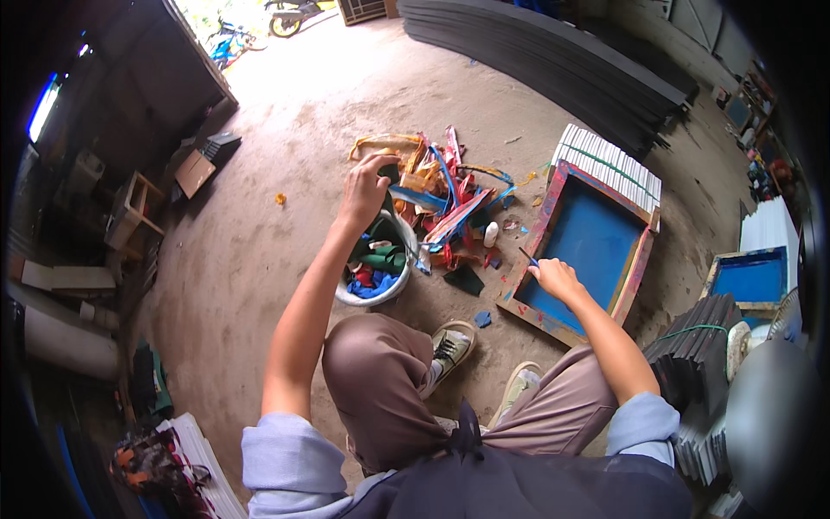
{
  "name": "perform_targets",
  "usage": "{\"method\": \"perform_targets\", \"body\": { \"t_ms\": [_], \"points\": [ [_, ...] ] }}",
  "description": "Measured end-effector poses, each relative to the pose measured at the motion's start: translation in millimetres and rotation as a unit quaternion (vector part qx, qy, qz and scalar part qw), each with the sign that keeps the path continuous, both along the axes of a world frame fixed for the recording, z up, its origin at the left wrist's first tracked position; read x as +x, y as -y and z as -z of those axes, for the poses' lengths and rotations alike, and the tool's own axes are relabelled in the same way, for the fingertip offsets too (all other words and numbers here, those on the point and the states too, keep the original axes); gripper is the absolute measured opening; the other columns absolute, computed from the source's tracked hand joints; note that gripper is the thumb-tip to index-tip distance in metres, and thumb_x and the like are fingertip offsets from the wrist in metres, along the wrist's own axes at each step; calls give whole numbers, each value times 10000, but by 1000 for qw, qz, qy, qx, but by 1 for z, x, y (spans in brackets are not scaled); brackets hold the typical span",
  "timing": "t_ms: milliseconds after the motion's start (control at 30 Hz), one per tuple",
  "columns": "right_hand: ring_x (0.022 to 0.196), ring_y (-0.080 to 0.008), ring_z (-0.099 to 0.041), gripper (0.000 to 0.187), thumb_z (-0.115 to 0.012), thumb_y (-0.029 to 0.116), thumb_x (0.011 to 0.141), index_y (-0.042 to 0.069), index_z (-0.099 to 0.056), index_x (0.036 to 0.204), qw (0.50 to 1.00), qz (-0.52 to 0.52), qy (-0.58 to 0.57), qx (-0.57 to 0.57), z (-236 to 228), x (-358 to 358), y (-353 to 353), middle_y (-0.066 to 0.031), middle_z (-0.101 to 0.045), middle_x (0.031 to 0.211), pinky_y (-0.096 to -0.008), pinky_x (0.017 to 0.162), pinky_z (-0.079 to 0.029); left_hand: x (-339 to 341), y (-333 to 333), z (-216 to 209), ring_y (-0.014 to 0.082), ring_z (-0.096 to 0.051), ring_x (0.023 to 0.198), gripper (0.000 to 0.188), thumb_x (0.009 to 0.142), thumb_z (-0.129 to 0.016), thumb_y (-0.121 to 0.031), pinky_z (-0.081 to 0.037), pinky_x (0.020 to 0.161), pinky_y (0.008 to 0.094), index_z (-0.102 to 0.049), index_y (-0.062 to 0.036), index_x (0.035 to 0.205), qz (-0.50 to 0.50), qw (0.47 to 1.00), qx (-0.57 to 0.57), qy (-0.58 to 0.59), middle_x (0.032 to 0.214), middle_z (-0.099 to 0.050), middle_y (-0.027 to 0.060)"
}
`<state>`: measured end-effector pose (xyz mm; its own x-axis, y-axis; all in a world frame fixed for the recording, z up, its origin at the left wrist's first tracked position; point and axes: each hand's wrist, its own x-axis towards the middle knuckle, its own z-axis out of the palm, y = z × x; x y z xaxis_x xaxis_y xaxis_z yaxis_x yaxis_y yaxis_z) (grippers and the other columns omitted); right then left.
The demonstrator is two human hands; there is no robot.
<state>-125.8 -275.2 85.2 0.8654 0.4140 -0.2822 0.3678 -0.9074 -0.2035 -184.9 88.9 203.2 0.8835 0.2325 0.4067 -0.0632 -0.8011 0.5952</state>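
My left hand [367,189] is raised over a round white bucket [410,251], its fingers closed on a dark green piece [387,178] that hangs below them. Green, blue and red scraps [380,257] lie inside the bucket. Just beyond it spreads a heap of red, orange and blue strips [450,195]. My right hand [558,282] is closed around a thin tool [528,257] with a dark tip and some blue near the grip; its exact kind is unclear. That hand is above the left side of a wooden frame [543,216] with a blue mesh panel.
A small white bottle [491,233] stands beside the heap. White sheets [609,166] tied with green string touch the frame's far end. Long dark sheets [536,60] are stacked at the far right. Tied dark panels [696,346] and a second blue-meshed frame [750,277] are at right.
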Motion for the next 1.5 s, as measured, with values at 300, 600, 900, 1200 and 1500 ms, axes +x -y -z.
{"method": "perform_targets", "body": {
  "t_ms": [300, 600, 900, 1200, 1500],
  "points": [
    [1017, -436, -601, 353, -545, 261, 906, -9, -496, 1129, 993, -58, -37, 95, 34, 38, -61, -269, -636, 1039, -520, 850, -482, -1, -13, 74, 299, -643, 906, 197, 838, -647, -97, -500, 837, 389, -664, -25, 1020, -53, 993, 98, -43, 1066, -638, 134],
    [919, -491, -614, 793, -602, 113, 848, -61, -88, 1426, 977, 21, -152, 150, 159, 38, -97, -348, -623, 918, -525, 847, -469, 17, 76, 190, 300, -565, 931, 175, 727, -736, -75, -444, 877, 394, -657, -57, 883, 115, 978, -140, -100, 897, -619, 105],
    [1299, -257, -421, 635, -519, -32, 777, 37, -399, 1397, 866, 12, -289, 408, 139, 72, -79, -147, -446, 1383, -382, 1035, -381, 63, 113, 242, 200, -596, 786, 160, 742, -654, 42, -470, 721, 310, -540, 2, 848, 161, 928, -325, -81, 837, -565, 79],
    [891, -115, -595, 274, -703, 163, 830, 48, -632, 1069, 855, 137, -390, 313, 96, 107, -14, -45, -658, 942, -289, 821, -458, 105, 142, 249, 254, -582, 896, 396, 707, -757, -26, -492, 801, 359, -524, -30, 1027, 146, 948, -271, -77, 1043, -503, 117],
    [803, -99, -584, 232, -669, 136, 853, 12, -651, 1049, 876, 272, -254, 307, 68, 80, 76, -33, -656, 874, -279, 736, -466, 144, 153, 325, 341, -470, 1121, 601, 663, -815, -234, -431, 893, 451, -543, -70, 1174, 13, 990, -5, -138, 1166, -539, 121]
  ]
}}
